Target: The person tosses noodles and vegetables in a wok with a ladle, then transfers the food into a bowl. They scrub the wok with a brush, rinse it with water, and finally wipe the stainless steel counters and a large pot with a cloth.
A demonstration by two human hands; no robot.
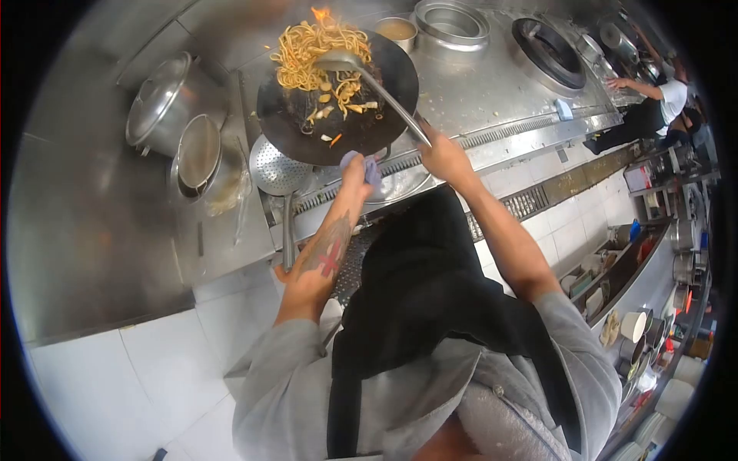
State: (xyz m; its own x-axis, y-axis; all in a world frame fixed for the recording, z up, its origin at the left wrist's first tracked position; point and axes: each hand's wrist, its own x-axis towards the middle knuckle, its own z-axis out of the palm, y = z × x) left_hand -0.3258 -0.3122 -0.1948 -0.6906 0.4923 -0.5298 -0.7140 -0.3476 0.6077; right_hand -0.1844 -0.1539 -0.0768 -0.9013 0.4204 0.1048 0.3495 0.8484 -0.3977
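My right hand [447, 159] is closed round the handle of a long metal ladle [393, 101], whose bowl rests among the noodles. My left hand [353, 177] grips a folded purple cloth [371, 170] against the near rim of a black wok [398, 75]. Brown noodles [311, 55] with bits of vegetable are heaped toward the wok's far side, some strands raised above the rim. A small orange flame [321, 14] shows behind them. Whether my left fingers also hold a wok handle under the cloth is hidden.
A perforated strainer [278, 165] lies left of the wok, near a lidded pot [161, 100] and a sieve [198, 151]. Behind stand a pot of liquid [397, 31] and a round metal container [452, 24]. Another burner ring [548, 52] and a co-worker [653, 100] are at right.
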